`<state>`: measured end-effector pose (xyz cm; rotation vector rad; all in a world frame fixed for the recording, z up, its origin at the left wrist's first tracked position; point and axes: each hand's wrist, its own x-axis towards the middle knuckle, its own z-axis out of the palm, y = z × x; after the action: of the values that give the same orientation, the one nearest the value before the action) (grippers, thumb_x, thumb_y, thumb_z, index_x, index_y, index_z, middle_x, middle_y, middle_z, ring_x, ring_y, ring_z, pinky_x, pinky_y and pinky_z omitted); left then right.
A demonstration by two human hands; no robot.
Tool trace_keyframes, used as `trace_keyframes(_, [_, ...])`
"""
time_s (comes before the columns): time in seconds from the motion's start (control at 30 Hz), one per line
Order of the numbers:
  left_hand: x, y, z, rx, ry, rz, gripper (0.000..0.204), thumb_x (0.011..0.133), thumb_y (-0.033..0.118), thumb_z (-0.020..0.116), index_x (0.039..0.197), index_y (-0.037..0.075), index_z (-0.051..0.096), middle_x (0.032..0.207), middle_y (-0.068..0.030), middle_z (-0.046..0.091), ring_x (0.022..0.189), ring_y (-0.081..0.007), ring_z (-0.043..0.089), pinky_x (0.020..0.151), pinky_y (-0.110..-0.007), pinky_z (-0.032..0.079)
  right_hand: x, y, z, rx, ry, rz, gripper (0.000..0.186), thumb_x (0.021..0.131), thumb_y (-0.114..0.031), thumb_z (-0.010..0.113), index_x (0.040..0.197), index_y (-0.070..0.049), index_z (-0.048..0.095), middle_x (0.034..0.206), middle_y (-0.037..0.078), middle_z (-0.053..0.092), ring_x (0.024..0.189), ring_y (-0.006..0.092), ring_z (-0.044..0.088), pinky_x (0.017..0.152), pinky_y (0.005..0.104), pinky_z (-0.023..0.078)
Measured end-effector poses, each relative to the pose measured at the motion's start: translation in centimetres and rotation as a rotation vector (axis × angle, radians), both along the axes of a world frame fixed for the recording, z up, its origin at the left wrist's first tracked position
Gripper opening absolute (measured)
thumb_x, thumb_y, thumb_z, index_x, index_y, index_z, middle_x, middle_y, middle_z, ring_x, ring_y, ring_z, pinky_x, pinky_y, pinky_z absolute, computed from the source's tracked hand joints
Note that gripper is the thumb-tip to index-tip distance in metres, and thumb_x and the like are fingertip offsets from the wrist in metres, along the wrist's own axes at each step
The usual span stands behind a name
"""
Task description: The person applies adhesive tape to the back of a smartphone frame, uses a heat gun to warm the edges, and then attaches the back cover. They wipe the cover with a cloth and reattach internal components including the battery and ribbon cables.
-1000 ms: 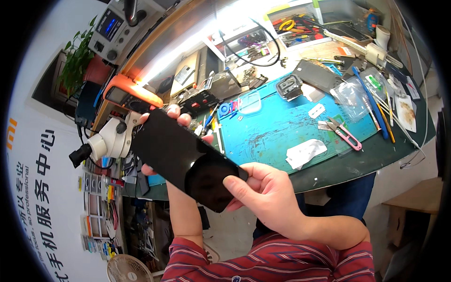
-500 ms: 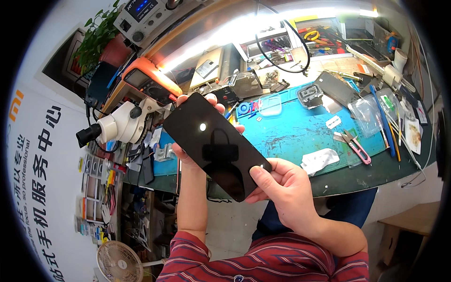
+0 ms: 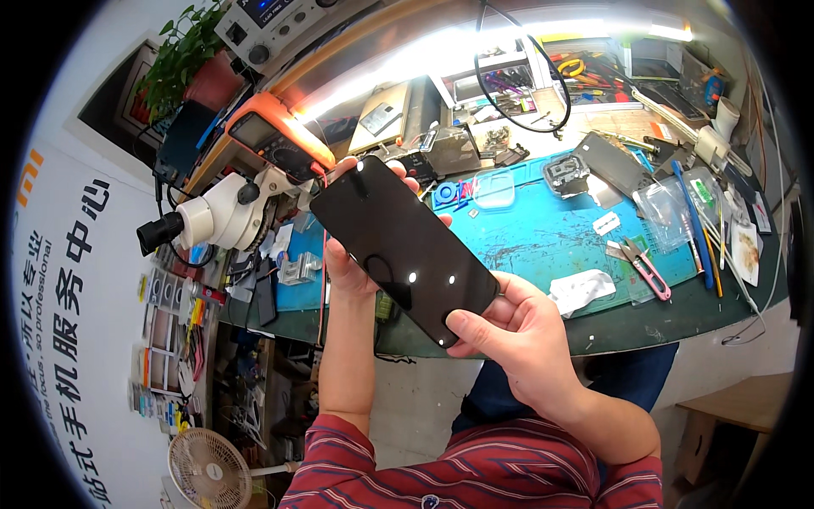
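Note:
A black smartphone (image 3: 405,250) is held tilted above the front of the bench, its glossy dark screen facing up and reflecting several bright spots. My left hand (image 3: 348,265) wraps around its upper left part from beneath, the thumb along the left edge and fingertips showing past the far edge. At the lower right end, my right hand (image 3: 517,335) grips the phone between a thumb laid on the screen and fingers behind. The phone's underside is hidden.
A blue work mat (image 3: 526,246) covers the bench, carrying pink-handled scissors (image 3: 649,271), a crumpled white tissue (image 3: 582,291) and a clear plastic box (image 3: 494,188). Left stand a white microscope (image 3: 216,208) and an orange multimeter (image 3: 284,140). A fan (image 3: 209,468) is at lower left.
The phone and both hands have shifted slightly right in the view, and the phone's tilt has altered, moving the reflections on its screen. Both hands keep their grip.

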<state>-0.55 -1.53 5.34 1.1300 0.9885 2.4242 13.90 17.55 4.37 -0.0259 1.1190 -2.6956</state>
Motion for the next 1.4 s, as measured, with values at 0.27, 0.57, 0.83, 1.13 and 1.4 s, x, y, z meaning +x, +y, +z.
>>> trace_keyframes(0.27, [0.3,0.21,0.42,-0.037,-0.027,0.045,0.093,0.08,0.036,0.087,0.153,0.023,0.032,0.145,-0.0205,0.045,0.136,-0.0334,0.05,0.101,-0.074,0.047,-0.21,0.06,-0.24,-0.005,0.006,-0.008,0.046,0.094,-0.006,0.072,0.133,0.008,0.053,0.108,0.012,0.072,0.088,0.0131,0.07,0.074,0.0272,0.061])
trace_keyframes(0.57, [0.76,0.35,0.51,-0.032,-0.062,0.083,0.095,0.079,0.036,0.089,0.154,0.024,0.032,0.146,-0.0204,0.046,0.136,-0.0331,0.051,0.101,-0.074,0.048,-0.17,0.26,-0.09,-0.017,0.022,0.0,0.044,0.095,-0.006,0.071,0.132,0.01,0.053,0.109,0.013,0.072,0.087,0.0135,0.071,0.074,0.028,0.062])
trace_keyframes(0.83, [0.88,0.39,0.74,-0.034,-0.052,0.075,0.095,0.078,0.034,0.089,0.155,0.025,0.033,0.146,-0.0214,0.045,0.137,-0.0344,0.049,0.101,-0.074,0.047,-0.14,0.48,0.02,-0.033,0.025,0.015,0.049,0.094,-0.007,0.073,0.135,0.008,0.051,0.104,0.01,0.072,0.087,0.0105,0.069,0.077,0.0257,0.06])
trace_keyframes(1.13, [0.66,0.41,0.42,0.0,-0.034,0.028,0.094,0.08,0.033,0.088,0.156,0.026,0.032,0.15,-0.022,0.041,0.14,-0.0348,0.046,0.104,-0.075,0.043,-0.06,0.64,-0.02,-0.036,0.049,0.004,0.05,0.095,-0.006,0.07,0.138,0.008,0.048,0.111,0.012,0.072,0.095,0.0123,0.069,0.079,0.0271,0.06])
trace_keyframes(1.4, [0.5,0.32,0.44,0.031,0.058,-0.078,0.09,0.084,0.03,0.085,0.156,0.029,0.031,0.157,-0.0216,0.031,0.144,-0.0326,0.042,0.108,-0.073,0.04,0.38,0.59,0.1,-0.031,0.043,0.0,0.051,0.095,-0.005,0.071,0.138,0.008,0.048,0.112,0.011,0.071,0.096,0.0126,0.069,0.081,0.0275,0.06])
